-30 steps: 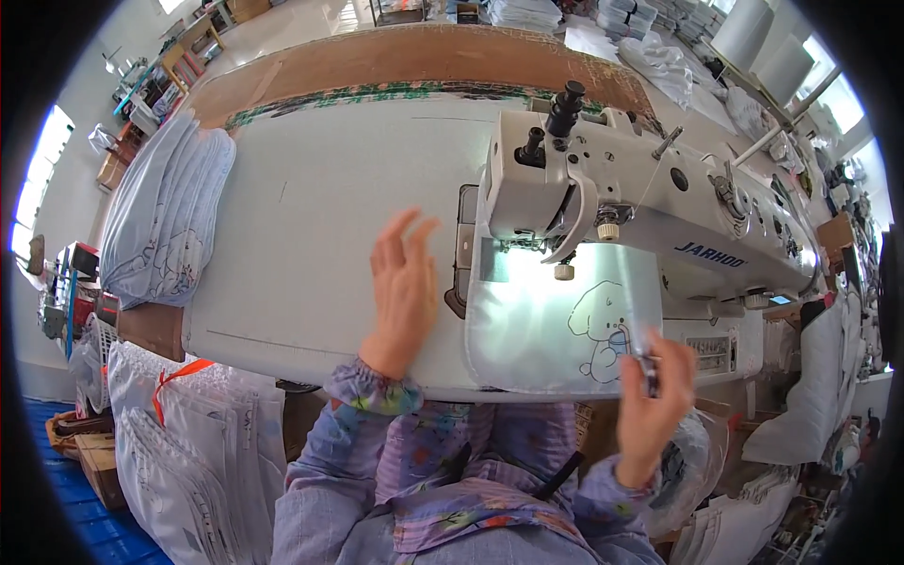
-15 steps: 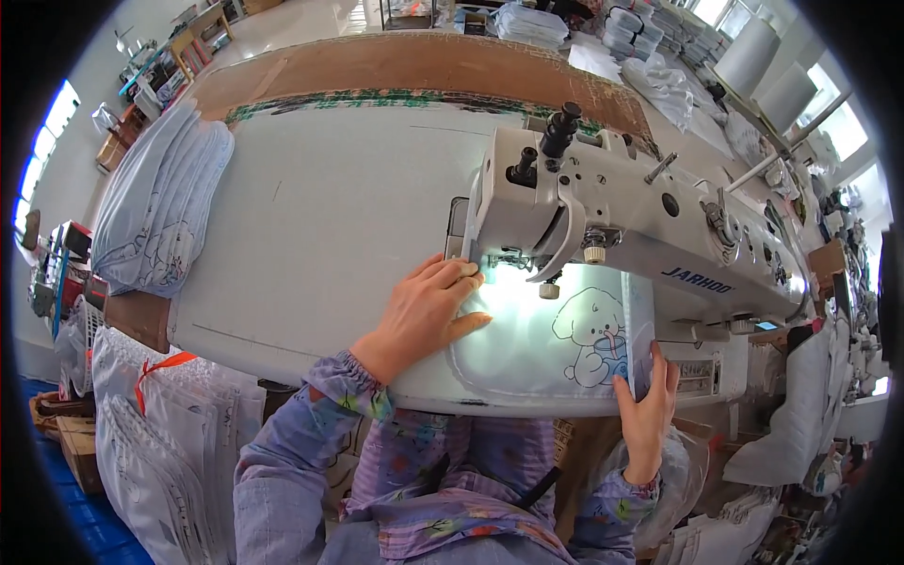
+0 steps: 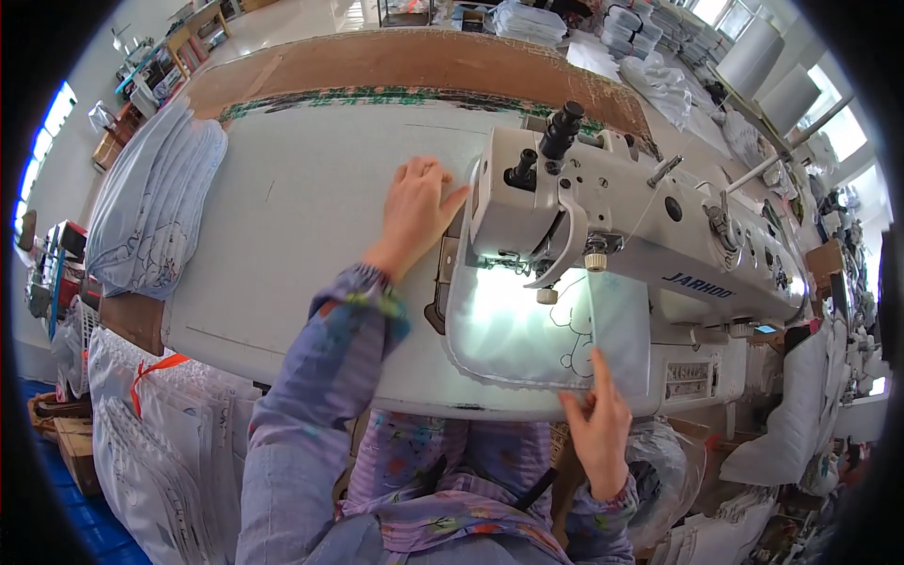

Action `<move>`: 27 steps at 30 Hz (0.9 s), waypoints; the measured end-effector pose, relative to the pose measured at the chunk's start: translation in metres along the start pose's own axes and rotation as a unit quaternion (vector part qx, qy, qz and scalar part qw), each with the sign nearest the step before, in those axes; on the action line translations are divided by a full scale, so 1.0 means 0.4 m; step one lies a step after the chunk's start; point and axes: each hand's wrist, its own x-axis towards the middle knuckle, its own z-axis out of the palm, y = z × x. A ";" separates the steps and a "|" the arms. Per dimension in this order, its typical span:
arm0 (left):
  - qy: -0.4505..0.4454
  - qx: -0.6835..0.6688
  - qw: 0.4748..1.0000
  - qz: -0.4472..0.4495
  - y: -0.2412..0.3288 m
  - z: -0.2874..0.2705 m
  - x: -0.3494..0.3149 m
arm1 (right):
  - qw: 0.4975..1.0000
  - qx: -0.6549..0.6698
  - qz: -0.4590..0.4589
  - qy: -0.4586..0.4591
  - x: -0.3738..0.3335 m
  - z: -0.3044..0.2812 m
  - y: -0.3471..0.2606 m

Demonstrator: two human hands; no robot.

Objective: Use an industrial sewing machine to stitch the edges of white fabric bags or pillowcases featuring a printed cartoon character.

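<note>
A pale fabric piece (image 3: 508, 353) with a rounded, stitched lower edge lies under the needle area of the sewing machine (image 3: 621, 221), brightly lit by its lamp. An outlined puppy print on it shows only in part, beside a fabric layer (image 3: 621, 330) on the right. My right hand (image 3: 601, 428) rests at the fabric's near edge, index finger stretched onto it and thumb apart. Left of the machine head, my left hand (image 3: 419, 212) is away from the fabric, fingers bent a little and thumb spread; I see nothing in it.
A stack of printed fabric pieces (image 3: 155, 202) lies on the table's left end. More pieces (image 3: 155, 452) hang below it, near an orange-red tie (image 3: 155, 372). A brown board (image 3: 377, 66) runs along the far side. White rolls (image 3: 750, 55) stand at the far right.
My left hand has left the fabric and moved away from me beside the machine head. My right hand has shifted left, and the right-hand layer now covers part of the puppy print.
</note>
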 end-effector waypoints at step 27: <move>0.126 -0.099 0.978 -0.135 0.078 -0.209 -0.253 | 0.989 0.063 -0.054 0.120 0.253 0.095 0.041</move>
